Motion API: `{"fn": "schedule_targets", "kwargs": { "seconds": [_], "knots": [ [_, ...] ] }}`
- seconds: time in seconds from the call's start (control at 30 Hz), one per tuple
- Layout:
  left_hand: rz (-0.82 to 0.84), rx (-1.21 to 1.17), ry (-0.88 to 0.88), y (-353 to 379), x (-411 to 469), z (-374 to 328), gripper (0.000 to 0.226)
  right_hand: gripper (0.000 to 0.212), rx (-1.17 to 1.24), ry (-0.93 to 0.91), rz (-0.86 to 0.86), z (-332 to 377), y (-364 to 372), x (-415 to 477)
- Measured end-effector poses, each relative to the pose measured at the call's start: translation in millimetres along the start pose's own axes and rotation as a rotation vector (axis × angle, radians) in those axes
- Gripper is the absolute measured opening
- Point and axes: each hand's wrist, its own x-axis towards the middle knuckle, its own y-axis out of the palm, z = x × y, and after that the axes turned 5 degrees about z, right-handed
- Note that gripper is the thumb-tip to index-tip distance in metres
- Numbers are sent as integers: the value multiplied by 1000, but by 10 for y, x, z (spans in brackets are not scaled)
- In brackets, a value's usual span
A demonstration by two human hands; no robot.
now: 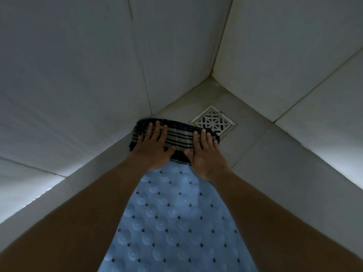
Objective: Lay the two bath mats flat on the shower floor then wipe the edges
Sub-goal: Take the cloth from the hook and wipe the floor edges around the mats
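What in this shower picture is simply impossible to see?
- Second bath mat: none visible in the head view; only one blue mat shows, its sides behind the forearms, its near end cut by the bottom edge.
- Mat's far edge: covered by the striped cloth and the left hand and right hand pressing flat on it.
- Shower floor under the cloth: hidden, so clean or dirty cannot be told.

Metal drain grate (213,121) near corner; tiled walls (78,75).

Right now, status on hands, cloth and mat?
Pressing flat on striped cloth: left hand, right hand. Cloth at far edge of blue mat; one mat in view. Close beside cloth, drain.
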Motion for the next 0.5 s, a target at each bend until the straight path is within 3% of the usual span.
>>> {"fn": "schedule_targets", "kwargs": {
  "seconds": [0.17, 0.27, 0.5],
  "knots": [
    [5, 77, 147, -46, 163, -99, 79, 71, 51, 106, -29, -105, 110, -178],
    [-36, 2, 239, -115, 259, -211, 65, 72, 93, 153, -23, -187, 116, -286],
    [-17, 123, 215, -24, 320, -227, 63, 75, 244, 235, -6, -73, -31, -289]
  ]
}}
